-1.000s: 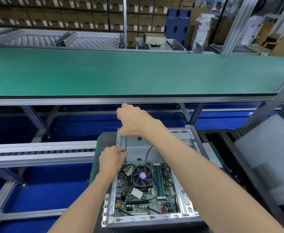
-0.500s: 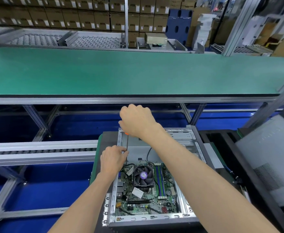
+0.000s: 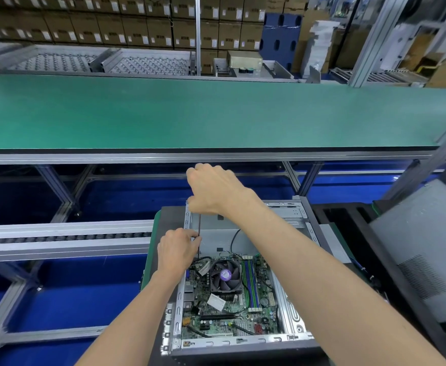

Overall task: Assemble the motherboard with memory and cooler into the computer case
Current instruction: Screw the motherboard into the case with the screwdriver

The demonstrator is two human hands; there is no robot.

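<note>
Gripping a screwdriver [image 3: 198,235] handle from above, the right hand [image 3: 214,190] has its fingers curled tight; the left hand [image 3: 178,248] pinches the upright shaft. Its tip meets the motherboard's [image 3: 232,310] far-left corner inside the open computer case [image 3: 290,313], beside the cooler fan [image 3: 225,276].

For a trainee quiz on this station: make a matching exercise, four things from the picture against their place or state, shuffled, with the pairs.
Things:
1. right hand
2. left hand
3. cooler fan
4. memory sticks

Places or states:
A. lies just right of the fan, green and purple strips
B. pinches the thin screwdriver shaft low down
C. grips the screwdriver's top, above the computer case
D. sits on the motherboard, purple label at its hub

Pairs: 1-C, 2-B, 3-D, 4-A
</note>
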